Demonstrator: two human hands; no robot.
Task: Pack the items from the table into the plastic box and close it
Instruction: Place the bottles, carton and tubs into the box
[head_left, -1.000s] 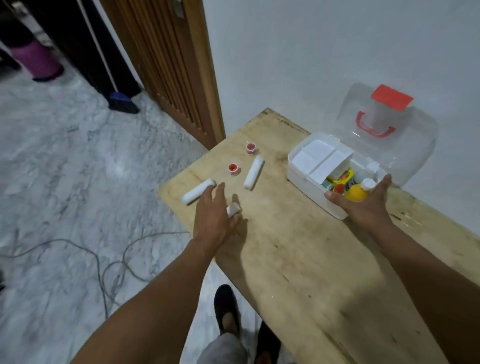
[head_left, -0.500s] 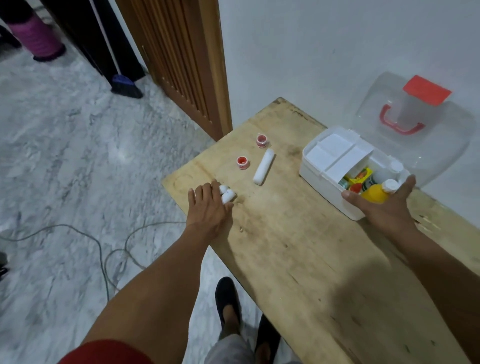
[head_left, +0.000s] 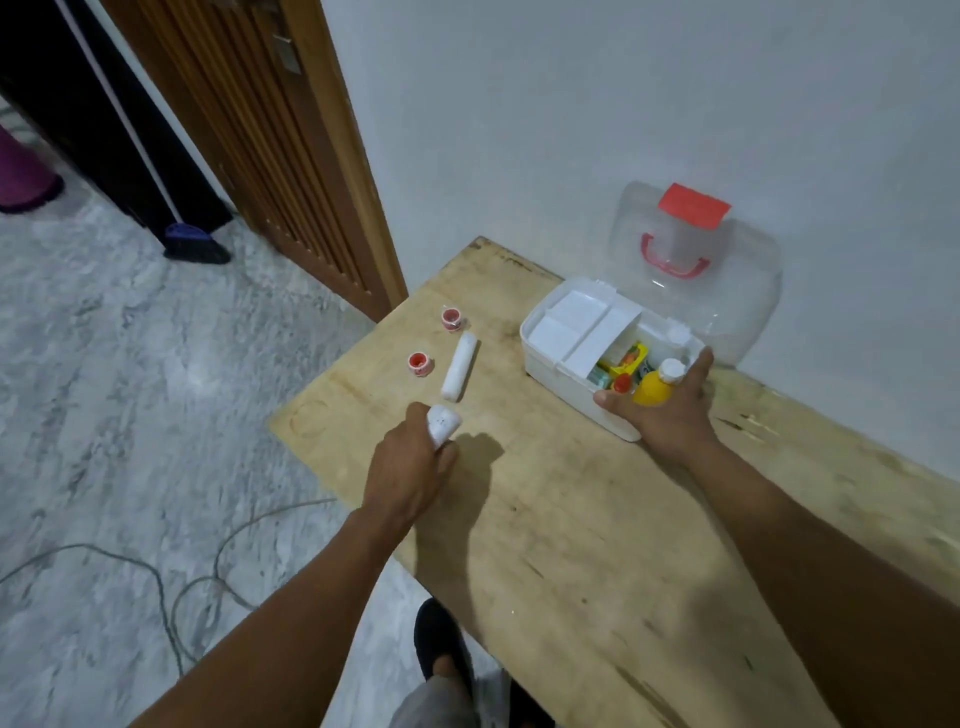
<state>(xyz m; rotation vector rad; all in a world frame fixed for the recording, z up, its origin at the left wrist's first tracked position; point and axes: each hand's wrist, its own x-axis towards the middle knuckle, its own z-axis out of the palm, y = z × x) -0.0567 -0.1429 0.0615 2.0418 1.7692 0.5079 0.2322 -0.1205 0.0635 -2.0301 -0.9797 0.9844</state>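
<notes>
My left hand (head_left: 410, 467) is closed around white bandage rolls (head_left: 442, 425), lifted just above the wooden table (head_left: 571, 519). Another white roll (head_left: 459, 366) lies on the table beyond it. Two small red-and-white tape rolls (head_left: 421, 363) (head_left: 452, 317) sit to its left. The white plastic box (head_left: 566, 358) stands open at the back, its clear lid (head_left: 696, 270) with a red handle leaning on the wall. A white tray covers its left half; a yellow bottle (head_left: 655, 387) and coloured packets show on the right. My right hand (head_left: 670, 410) grips the box's near right corner.
The table's left edge drops to a marble floor with a loose cable (head_left: 156, 571). A wooden door (head_left: 270, 145) stands behind the table's far corner. The white wall runs right behind the box. My feet (head_left: 441, 644) are under the near edge.
My left hand gathered the white rolls at the table's left edge and has now lifted them, moving right toward the box. The right hand stayed on the box.
</notes>
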